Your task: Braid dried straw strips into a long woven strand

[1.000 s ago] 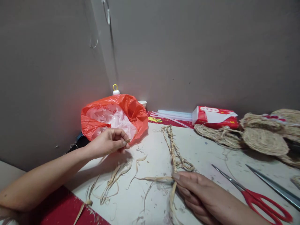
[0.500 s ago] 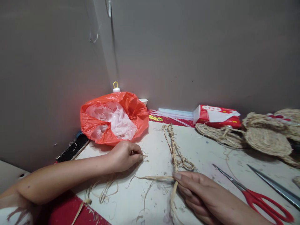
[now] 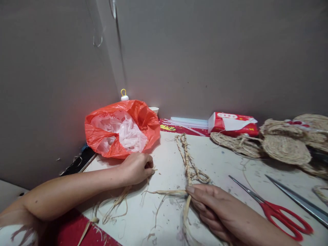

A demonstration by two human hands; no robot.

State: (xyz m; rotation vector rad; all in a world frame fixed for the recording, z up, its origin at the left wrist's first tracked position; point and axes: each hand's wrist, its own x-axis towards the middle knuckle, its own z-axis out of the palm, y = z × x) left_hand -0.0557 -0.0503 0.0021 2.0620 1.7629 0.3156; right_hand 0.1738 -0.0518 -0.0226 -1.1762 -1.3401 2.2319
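Note:
My right hand [image 3: 215,208] pinches a plaited straw braid [image 3: 188,164] near its lower end, thumb on top. Above the fingers the braid runs away over the white table and curls into a loop on its right side. One loose straw strand [image 3: 169,192] sticks out leftward from the pinch, and another hangs down toward me. My left hand [image 3: 138,167] is closed low over the table, just in front of the red plastic bag [image 3: 151,126]. A thin straw tip pokes out between its thumb and finger; the rest is hidden.
Red-handled scissors [image 3: 279,215] and a metal blade [image 3: 294,194] lie at the right. Behind them are coiled woven straw pieces [image 3: 284,150] and a red tissue pack [image 3: 233,124]. Straws [image 3: 189,122] lie along the wall. Loose fibres [image 3: 118,206] litter the table.
The whole view has shifted slightly. My left hand has barely moved, its thumb and finger still together. My right hand keeps its pinch on the braid.

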